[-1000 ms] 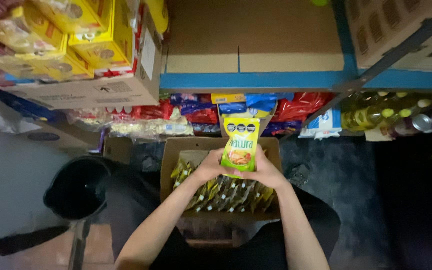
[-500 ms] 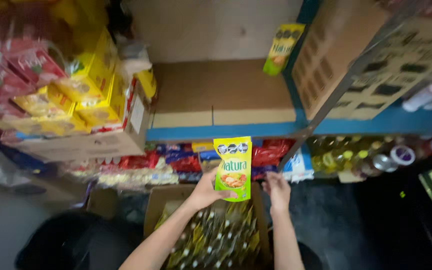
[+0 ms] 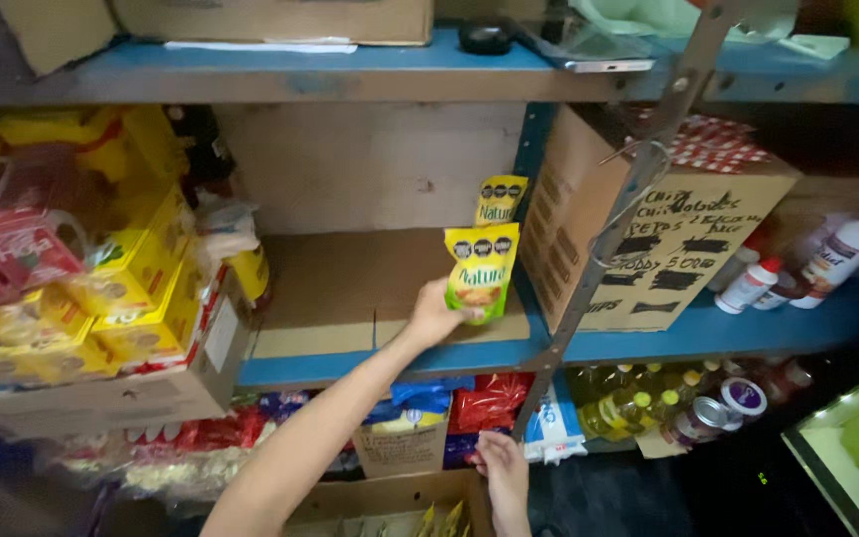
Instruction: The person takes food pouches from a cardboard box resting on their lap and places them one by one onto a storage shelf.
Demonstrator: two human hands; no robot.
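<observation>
Yellow pouch has risen to shelf height in left hand.

Dim warm indoor light, deep shadow lower right, left edge motion-blurred, centre fairly sharp, slight wide-angle bending at edges

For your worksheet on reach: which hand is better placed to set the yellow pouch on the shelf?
Probably the left hand: it grips the yellow pouch over the shelf. The right hand is down by the box.

Two bare forearms, no sleeves in view, left hand and right hand ungloved
</observation>
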